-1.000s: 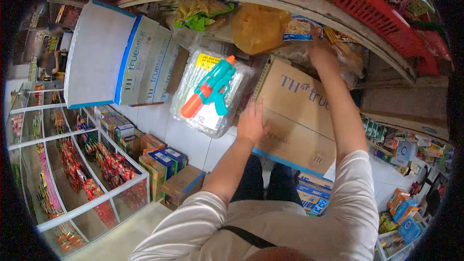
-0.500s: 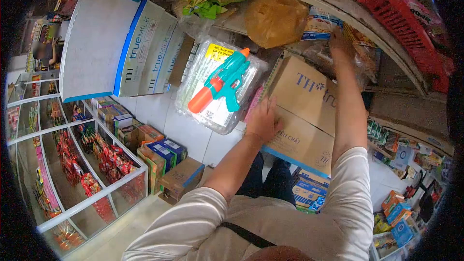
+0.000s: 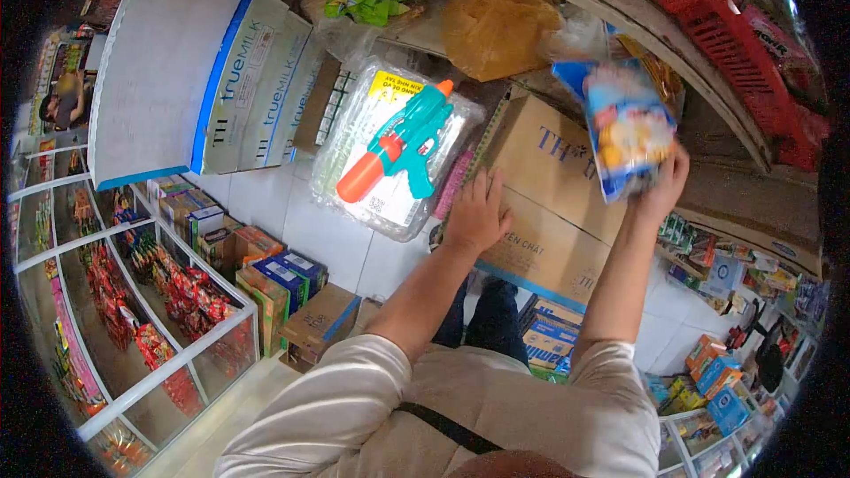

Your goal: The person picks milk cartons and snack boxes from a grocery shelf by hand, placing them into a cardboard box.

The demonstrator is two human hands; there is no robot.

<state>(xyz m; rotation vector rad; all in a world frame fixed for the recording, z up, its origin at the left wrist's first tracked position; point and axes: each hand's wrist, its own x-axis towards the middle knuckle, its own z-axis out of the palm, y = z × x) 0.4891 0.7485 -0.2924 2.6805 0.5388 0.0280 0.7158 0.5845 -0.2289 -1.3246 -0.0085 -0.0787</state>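
My right hand (image 3: 662, 184) grips a blue and white snack bag (image 3: 627, 128) by its lower right edge. Motion smears the bag, which has round yellow shapes printed on its front; it hangs above the right part of a brown TH true milk carton (image 3: 527, 173). On the left edge of that carton lies my left hand (image 3: 478, 217), fingers spread and holding nothing. Just left of it, a teal and orange water gun (image 3: 398, 149) rests on a plastic-wrapped package (image 3: 343, 173) with a yellow label.
An amber plastic bag (image 3: 496, 26) sits on the shelf at the back. A tall TH true milk carton (image 3: 232, 97) stands at left. Glass cases (image 3: 177, 372) of red packets line the left side, with small boxes (image 3: 283, 279) alongside. A red basket (image 3: 708, 35) is at upper right.
My right hand has drawn the snack bag off the back shelf, towards me and over the carton. My left hand stays on the carton. The whole view has shifted slightly.
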